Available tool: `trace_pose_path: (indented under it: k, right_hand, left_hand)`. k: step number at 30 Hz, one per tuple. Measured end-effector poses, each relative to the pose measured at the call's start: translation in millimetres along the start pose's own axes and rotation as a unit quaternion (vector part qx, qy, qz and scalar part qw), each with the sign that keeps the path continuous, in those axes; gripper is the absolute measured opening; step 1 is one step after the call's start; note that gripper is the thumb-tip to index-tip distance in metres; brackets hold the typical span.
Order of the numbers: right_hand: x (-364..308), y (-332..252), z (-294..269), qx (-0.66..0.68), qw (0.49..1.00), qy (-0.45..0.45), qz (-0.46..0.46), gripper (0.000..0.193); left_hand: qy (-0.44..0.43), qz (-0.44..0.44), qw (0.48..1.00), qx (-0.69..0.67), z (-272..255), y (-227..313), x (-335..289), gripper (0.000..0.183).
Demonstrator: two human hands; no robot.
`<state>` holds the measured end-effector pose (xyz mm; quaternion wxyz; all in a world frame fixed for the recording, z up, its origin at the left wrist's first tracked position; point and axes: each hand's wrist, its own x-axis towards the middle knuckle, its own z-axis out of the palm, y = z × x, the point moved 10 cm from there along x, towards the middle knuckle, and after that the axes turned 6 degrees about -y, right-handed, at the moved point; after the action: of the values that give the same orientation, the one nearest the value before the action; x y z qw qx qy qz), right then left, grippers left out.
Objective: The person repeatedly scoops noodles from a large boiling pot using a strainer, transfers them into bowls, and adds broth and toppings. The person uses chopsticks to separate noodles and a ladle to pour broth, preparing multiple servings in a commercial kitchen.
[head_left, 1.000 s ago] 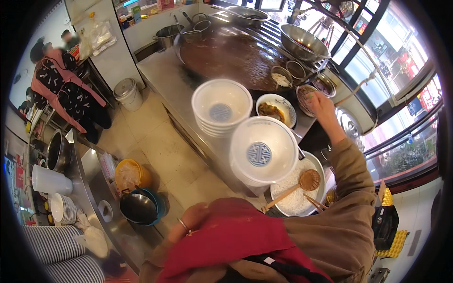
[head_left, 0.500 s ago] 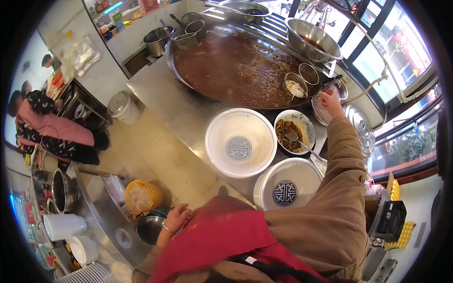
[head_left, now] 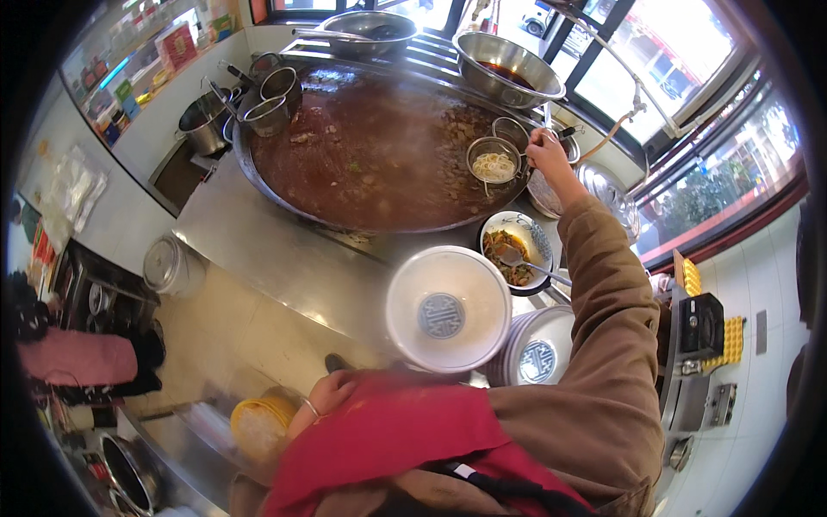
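Note:
My right hand (head_left: 548,157) is closed around the handle of a mesh noodle strainer (head_left: 473,169). Pale noodles (head_left: 494,165) lie in its basket, over the right edge of a huge pan (head_left: 289,203) of brown broth (head_left: 362,146). A second, empty-looking strainer (head_left: 512,132) rests just behind it. My left hand (head_left: 331,393) hangs low against the red apron (head_left: 388,431), its fingers loosely extended with nothing visible in them. Nearer to me are a large white bowl (head_left: 469,293) with a blue emblem and a patterned bowl (head_left: 541,241) of chopped vegetables in sauce with a spoon (head_left: 514,256).
Stacked white bowls (head_left: 558,326) stand beside my right sleeve. Behind the pan are steel basins, one (head_left: 541,84) with dark liquid. More strainers (head_left: 264,115) hang at the pan's left. A lidded bucket (head_left: 170,264) and a yellow tub (head_left: 258,426) stand left; a person (head_left: 77,358) is at far left.
My view has swung to the right. The strainer with noodles now shows more level, its basket above the broth's edge, my right hand still on its handle. My left hand has drawn closer to the apron.

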<state>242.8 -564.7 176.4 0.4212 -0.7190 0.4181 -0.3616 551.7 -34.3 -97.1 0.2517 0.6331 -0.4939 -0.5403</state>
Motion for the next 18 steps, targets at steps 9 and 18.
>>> trace_pose_path:
  k: [9, 18]
  right_hand:
    - [21, -49, 142, -0.225, 0.968, -0.072, -0.081, 0.014]
    - [10, 21, 47, 0.091, 0.94, 0.241, 0.222, 0.02]
  left_hand:
    - [-0.105, -0.013, 0.977, -0.184, -88, -36, 16, 0.039]
    - [-0.131, -0.002, 0.988, -0.083, -130, -54, 11, 0.041]
